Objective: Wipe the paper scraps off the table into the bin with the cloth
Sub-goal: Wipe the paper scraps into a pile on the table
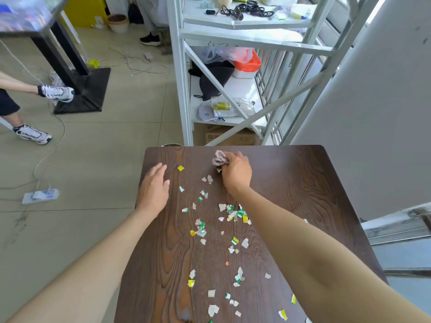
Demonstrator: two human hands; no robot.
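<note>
Dozens of paper scraps [229,215] lie scattered over our dark wood-grain bench [303,183], white bits with green, yellow and a little red, running from near the far middle down to the near edge. Thickest cluster sits mid-bench, just beside our right forearm. One yellow scrap [180,168] lies apart near the far left, between our two hands.

Our right hand [235,174] is out near the far edge, its grip closed tight round a bunched pinkish-grey cloth [219,158]; cloth pokes out on the far-left side of the fist, low to the bench, contact unclear. A few scraps sit just beside that hand on the near side.

Our left hand [154,186] rests palm down at the left edge of the bench, fingers loosely spread, grip open, holding nothing.

Just past the far edge, left of centre, a dark round rim [172,144] peeks out; likely the bin, can't tell for sure.

Behind the bench stands a white metal shelf rack [184,89] with bags and clutter. Another person's legs in sneakers [56,93] show at far left on the floor.
</note>
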